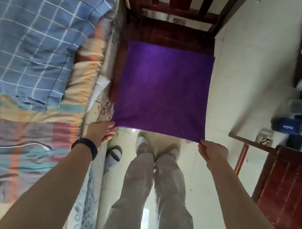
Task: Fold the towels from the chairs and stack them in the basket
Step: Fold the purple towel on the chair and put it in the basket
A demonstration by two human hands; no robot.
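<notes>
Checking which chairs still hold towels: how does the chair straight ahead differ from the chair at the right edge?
The chair ahead has its seat mostly covered by the purple towel, whose near corners the left hand and right hand pinch; the right chair shows a bare seat. The chair ahead shows its slatted back; the right chair is cut off by the frame edge. Both are dark reddish wood.

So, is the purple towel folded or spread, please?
Spread: purple towel lies flat on chair; left hand, right hand hold its near corners.
</notes>
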